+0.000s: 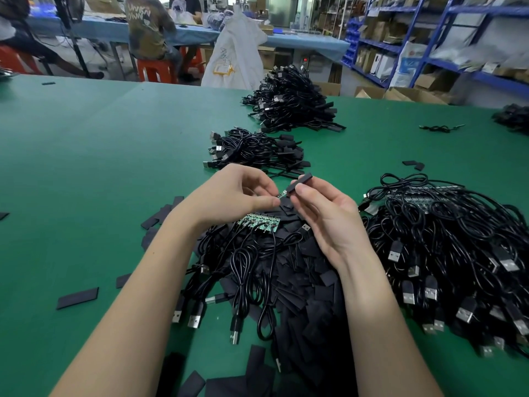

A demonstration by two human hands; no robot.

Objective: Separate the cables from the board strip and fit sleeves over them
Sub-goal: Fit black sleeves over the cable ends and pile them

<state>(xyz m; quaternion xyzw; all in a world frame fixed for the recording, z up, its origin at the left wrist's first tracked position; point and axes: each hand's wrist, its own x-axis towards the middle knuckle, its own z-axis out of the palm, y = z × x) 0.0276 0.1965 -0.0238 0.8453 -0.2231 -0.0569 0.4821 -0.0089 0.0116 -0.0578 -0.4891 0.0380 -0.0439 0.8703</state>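
Looking forward and down from head height, close over both forearms, facing across the green table point(86, 144) toward shelving point(429, 38) and seated people at the back.

The small board point(283, 193) between the fingers point(264, 200) is mostly covered by fingertips and sleeve point(300, 182); its cable's run below is lost among the pile point(300, 282).

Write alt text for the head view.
Over a green table, the right hand holds a black sleeve at a small board tip pinched by the left hand. Below lie a board strip, loose sleeves and USB cable piles.
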